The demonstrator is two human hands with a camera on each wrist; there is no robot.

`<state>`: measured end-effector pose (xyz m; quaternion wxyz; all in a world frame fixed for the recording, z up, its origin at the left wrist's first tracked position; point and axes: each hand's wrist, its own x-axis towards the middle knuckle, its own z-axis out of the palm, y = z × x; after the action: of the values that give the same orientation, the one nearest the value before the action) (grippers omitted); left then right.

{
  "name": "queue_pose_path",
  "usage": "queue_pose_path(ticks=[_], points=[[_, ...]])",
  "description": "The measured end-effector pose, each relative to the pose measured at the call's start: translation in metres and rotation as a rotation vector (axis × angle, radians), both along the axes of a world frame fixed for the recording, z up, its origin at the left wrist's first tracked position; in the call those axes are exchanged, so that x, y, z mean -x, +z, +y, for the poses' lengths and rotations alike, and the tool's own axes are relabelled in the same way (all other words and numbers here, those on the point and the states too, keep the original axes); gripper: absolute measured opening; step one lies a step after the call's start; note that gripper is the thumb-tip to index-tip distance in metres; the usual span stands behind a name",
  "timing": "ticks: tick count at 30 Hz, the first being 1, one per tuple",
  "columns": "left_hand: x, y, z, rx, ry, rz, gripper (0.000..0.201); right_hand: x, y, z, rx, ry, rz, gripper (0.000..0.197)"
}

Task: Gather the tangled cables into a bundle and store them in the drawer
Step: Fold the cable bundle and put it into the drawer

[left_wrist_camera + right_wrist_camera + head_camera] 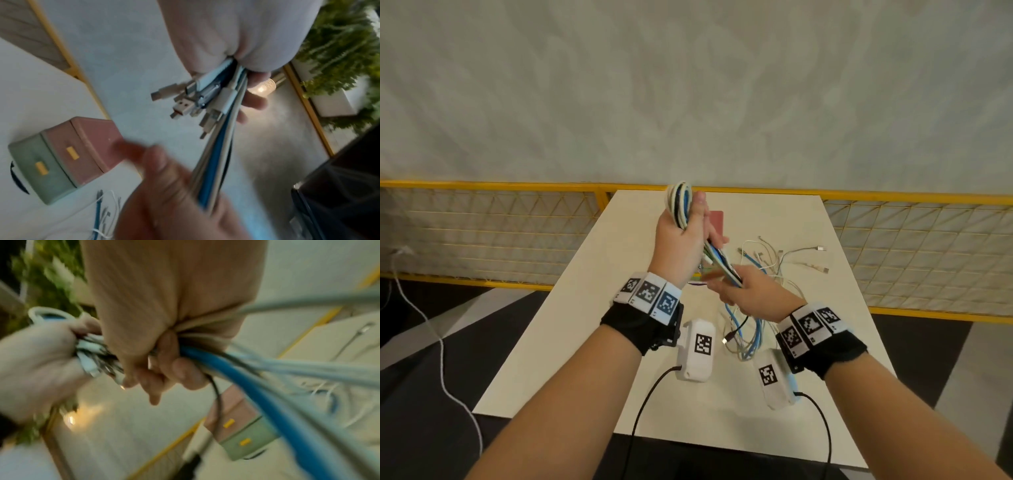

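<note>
Two hands hold cables [717, 255] above the counter [592, 308]. Left hand [681, 240], at 12 o'clock, has fingers clamped on the looped end; right hand [750, 291] fingers curl round the strands. Loose ends lie at 2 o'clock. Bundling is partly done; the drawer box [61, 159] is shut. No writing is readable.

A bunch of white, blue and black cables [681, 205] is folded into a loop at its upper end, plug ends sticking out lower down (several are USB). Loose white and blue cable tails [748, 329] trail onto the table toward five o'clock. The small pink-and-green plastic drawer box [61, 159] sits closed at eleven o'clock.
</note>
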<state>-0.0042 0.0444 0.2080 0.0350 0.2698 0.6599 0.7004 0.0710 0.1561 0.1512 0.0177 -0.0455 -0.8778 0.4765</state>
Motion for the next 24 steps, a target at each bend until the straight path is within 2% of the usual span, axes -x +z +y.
queue_pose_path(ticks=[2,4,6,8,14,16,19,21,24], points=[[0.007,-0.002,-0.002,-0.024,-0.004,-0.011,0.037,0.0,-0.004,0.004,-0.101,0.011,-0.068,0.02],[0.01,-0.005,-0.004,0.017,-0.004,-0.004,0.042,0.002,0.004,0.0,-0.131,0.074,-0.004,0.008],[0.009,-0.004,-0.003,0.061,-0.021,0.019,0.052,0.01,0.009,-0.01,-0.013,0.092,0.115,0.018],[0.009,0.002,-0.004,0.055,-0.035,0.036,0.055,0.015,0.012,-0.021,0.046,0.049,0.144,0.018],[0.032,0.009,-0.028,0.05,-0.112,0.069,0.056,0.004,-0.014,-0.003,-0.096,0.085,-0.16,0.045],[0.035,0.004,-0.037,0.154,-0.171,0.086,0.056,0.003,-0.012,0.009,-0.215,0.034,-0.197,0.041],[0.032,-0.006,-0.037,0.422,-0.199,0.069,0.053,0.013,0.0,0.018,-0.43,-0.123,-0.109,0.009],[0.028,-0.012,-0.032,0.545,-0.205,0.051,0.046,0.02,0.011,0.015,-0.501,-0.236,-0.008,0.016],[0.023,-0.019,-0.027,0.652,-0.287,0.082,0.035,0.026,0.026,0.008,-0.528,-0.268,0.076,0.031]])
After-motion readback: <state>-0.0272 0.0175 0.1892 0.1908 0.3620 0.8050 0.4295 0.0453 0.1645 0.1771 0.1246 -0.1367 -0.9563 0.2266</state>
